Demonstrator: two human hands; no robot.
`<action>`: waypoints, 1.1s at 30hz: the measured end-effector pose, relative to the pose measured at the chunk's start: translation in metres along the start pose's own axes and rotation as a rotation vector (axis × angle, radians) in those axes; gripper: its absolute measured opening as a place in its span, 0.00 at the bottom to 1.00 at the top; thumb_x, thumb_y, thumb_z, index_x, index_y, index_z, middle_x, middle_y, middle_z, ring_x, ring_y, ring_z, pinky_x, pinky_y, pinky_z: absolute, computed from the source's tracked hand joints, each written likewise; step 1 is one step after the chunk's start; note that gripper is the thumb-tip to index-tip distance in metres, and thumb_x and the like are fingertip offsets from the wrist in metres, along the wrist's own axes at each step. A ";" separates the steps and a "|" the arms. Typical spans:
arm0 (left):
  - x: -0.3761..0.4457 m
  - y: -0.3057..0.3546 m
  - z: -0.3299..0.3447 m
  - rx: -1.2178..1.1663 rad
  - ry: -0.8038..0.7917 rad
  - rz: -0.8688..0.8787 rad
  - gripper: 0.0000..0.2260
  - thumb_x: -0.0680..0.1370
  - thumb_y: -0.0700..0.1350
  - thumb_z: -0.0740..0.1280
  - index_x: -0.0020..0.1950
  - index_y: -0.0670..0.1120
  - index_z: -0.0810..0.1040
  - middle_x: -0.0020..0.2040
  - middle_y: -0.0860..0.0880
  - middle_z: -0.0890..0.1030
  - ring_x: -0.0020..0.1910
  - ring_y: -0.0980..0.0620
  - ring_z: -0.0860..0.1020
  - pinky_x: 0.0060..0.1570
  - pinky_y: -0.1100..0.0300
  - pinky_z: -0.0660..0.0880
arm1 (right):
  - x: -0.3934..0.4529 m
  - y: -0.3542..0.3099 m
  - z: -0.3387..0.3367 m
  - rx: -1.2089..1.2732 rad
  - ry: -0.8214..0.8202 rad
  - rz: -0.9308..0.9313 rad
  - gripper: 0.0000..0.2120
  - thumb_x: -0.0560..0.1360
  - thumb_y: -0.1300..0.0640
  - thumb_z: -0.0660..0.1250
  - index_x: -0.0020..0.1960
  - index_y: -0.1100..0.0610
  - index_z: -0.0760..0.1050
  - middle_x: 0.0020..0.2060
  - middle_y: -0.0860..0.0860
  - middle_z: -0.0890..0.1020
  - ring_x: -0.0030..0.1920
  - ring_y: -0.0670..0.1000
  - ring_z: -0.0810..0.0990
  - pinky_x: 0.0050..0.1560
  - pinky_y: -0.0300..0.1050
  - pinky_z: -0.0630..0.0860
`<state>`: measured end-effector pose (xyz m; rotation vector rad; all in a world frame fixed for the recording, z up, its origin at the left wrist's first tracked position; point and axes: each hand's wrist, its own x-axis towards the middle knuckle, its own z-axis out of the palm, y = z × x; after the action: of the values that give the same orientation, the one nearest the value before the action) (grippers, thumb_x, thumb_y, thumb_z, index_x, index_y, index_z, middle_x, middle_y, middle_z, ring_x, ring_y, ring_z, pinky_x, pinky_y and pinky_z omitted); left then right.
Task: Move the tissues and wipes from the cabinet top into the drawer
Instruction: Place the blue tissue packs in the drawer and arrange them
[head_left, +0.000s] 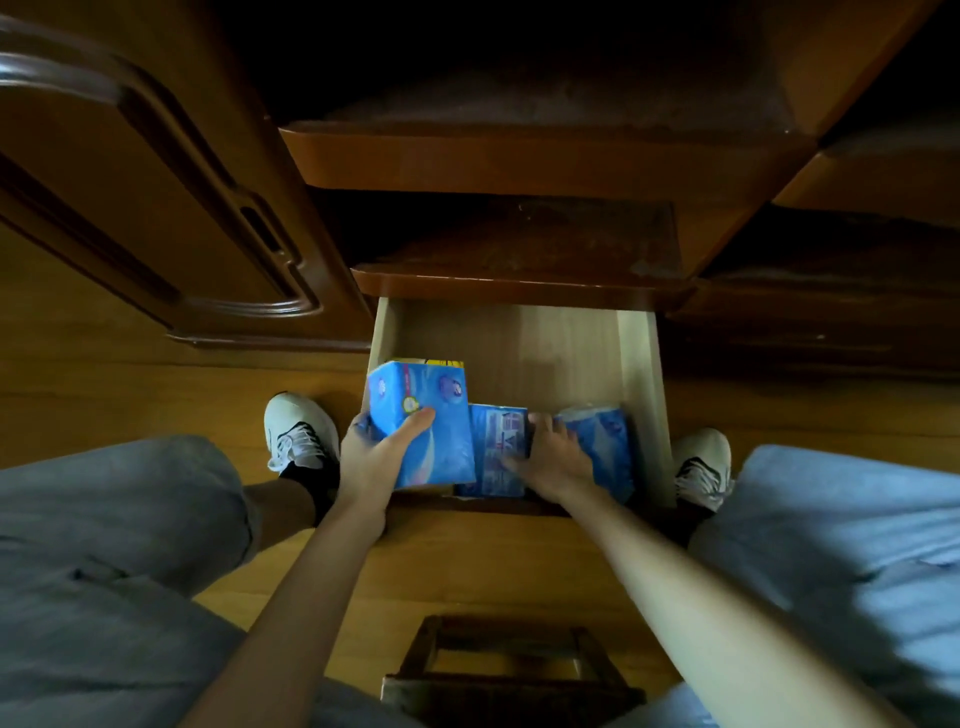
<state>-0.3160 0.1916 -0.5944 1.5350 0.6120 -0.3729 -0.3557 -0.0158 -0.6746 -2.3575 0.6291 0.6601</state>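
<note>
A pale wooden drawer stands pulled out below the dark cabinet top. My left hand grips a large blue tissue pack at the drawer's front left corner, thumb across its face. A yellow edge shows behind that pack. A smaller blue wipes pack lies in the drawer's front middle. My right hand rests with spread fingers between the wipes pack and another blue tissue pack on the right, touching both.
A wooden cabinet door stands to the left. My knees in grey trousers flank the drawer, with white shoes on the wooden floor. A small wooden stool sits below me. The rear half of the drawer shows bare wood.
</note>
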 end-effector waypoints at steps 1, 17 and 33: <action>-0.001 -0.002 0.003 0.004 -0.020 0.022 0.18 0.69 0.45 0.80 0.54 0.50 0.77 0.50 0.50 0.86 0.44 0.53 0.86 0.35 0.61 0.81 | -0.003 -0.004 -0.003 0.089 0.129 -0.032 0.30 0.76 0.38 0.68 0.73 0.50 0.67 0.66 0.51 0.76 0.68 0.55 0.73 0.57 0.51 0.72; 0.010 -0.028 0.009 -0.002 0.109 -0.032 0.32 0.67 0.47 0.82 0.66 0.45 0.72 0.58 0.45 0.83 0.54 0.44 0.84 0.54 0.39 0.81 | 0.015 -0.002 0.010 0.793 -0.401 0.308 0.23 0.68 0.52 0.82 0.59 0.56 0.80 0.47 0.52 0.88 0.43 0.49 0.87 0.36 0.39 0.80; 0.014 -0.009 0.002 -0.109 0.309 0.056 0.27 0.68 0.49 0.81 0.62 0.46 0.74 0.54 0.49 0.83 0.51 0.51 0.83 0.50 0.52 0.82 | -0.012 -0.016 0.013 -0.070 -0.057 -0.083 0.42 0.71 0.32 0.71 0.76 0.47 0.57 0.72 0.54 0.65 0.70 0.61 0.71 0.61 0.58 0.73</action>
<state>-0.3094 0.1917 -0.6096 1.5124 0.8141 -0.0573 -0.3596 0.0073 -0.6694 -2.4063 0.4882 0.7196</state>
